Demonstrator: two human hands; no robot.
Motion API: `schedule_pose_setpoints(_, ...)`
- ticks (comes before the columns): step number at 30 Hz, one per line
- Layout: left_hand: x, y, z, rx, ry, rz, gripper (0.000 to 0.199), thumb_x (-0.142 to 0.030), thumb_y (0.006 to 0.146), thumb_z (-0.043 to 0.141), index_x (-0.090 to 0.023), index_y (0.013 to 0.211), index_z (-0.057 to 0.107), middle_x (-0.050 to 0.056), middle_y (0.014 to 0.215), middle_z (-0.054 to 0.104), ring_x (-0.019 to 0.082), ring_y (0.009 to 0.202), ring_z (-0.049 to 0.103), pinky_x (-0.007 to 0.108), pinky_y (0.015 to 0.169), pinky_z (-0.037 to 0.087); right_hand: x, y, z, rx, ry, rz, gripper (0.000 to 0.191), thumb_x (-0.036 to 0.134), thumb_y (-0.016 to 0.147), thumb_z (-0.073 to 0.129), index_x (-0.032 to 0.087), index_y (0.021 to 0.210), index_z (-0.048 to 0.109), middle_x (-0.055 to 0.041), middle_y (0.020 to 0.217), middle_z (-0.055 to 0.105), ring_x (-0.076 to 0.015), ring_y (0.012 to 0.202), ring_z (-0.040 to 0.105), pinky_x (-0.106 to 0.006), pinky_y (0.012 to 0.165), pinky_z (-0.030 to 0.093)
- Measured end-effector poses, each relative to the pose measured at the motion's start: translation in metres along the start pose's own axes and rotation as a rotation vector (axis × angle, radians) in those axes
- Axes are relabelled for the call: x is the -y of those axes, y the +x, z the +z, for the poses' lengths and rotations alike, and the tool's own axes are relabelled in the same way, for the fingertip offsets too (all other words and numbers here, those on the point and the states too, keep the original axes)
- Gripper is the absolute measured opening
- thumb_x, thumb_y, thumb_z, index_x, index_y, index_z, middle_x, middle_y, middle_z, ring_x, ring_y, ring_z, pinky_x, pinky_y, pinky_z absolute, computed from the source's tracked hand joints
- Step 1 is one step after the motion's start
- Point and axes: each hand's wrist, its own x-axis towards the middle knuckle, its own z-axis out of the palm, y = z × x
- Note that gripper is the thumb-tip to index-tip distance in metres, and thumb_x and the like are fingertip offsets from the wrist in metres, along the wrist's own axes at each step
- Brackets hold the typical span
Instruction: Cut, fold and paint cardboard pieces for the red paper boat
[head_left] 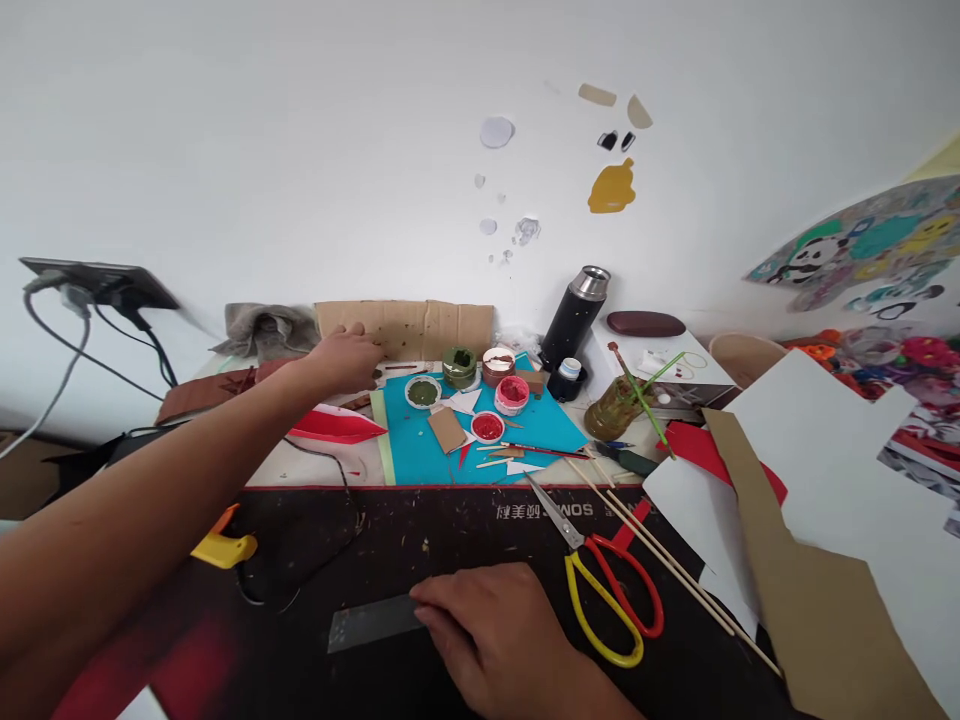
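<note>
My left hand (349, 357) is stretched to the back of the table, in front of the cardboard strip leaning on the wall. Its fingers look apart, the tips partly hidden, and no held thing shows. Below that wrist lies a folded red paper piece (341, 426). Near the front, my right hand (499, 625) pinches the right end of a clear plastic ruler (373, 622), which lies over the dark mat (450, 540). Scissors (600, 575) with one yellow and one red handle lie half open, right of that hand.
Blue paper (409, 465) carries open paint pots (460, 368) and paper scraps. Behind stand a black thermos (576, 318) and a murky brush jar (611, 408). Thin wooden sticks (675, 570), cardboard (817, 610) and white sheets lie right. A yellow-handled tool (223, 545) sits left.
</note>
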Motion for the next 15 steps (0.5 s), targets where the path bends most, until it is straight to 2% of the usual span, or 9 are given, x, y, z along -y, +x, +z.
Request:
schedule_pose_setpoints(6, 0.004, 0.014, 0.012, 0.028, 0.048, -0.018, 0.044, -0.038, 0.093, 0.072, -0.019, 0.131, 0.082, 0.024, 0.139, 0.077, 0.047, 0.138, 0.059, 0.051, 0.111, 0.043, 0.0, -0.007, 0.01, -0.01, -0.09, -0.1, 0.032, 0.04, 0.121, 0.044, 0.026, 0.113, 0.072, 0.0041, 0.073, 0.08, -0.0156, 0.055, 0.074, -0.028, 0.054, 0.046)
schedule_pose_setpoints(12, 0.005, 0.014, 0.014, 0.023, 0.075, -0.012, 0.038, -0.029, 0.094, 0.063, -0.016, 0.123, 0.084, 0.024, 0.133, 0.08, 0.044, 0.132, 0.063, 0.048, 0.105, 0.045, -0.003, -0.014, 0.014, 0.06, -0.136, -0.126, 0.033, 0.04, 0.122, 0.042, 0.026, 0.114, 0.071, 0.0045, 0.07, 0.077, -0.0165, 0.056, 0.074, -0.028, 0.053, 0.046)
schedule_pose_setpoints(15, 0.002, 0.011, 0.011, 0.003, 0.078, -0.005, 0.039, -0.031, 0.095, 0.06, -0.014, 0.12, 0.085, 0.024, 0.13, 0.08, 0.045, 0.13, 0.064, 0.048, 0.102, 0.047, -0.004, -0.015, 0.014, 0.094, -0.156, -0.119, 0.032, 0.039, 0.122, 0.043, 0.026, 0.115, 0.07, 0.0042, 0.073, 0.078, -0.0166, 0.059, 0.075, -0.028, 0.056, 0.048)
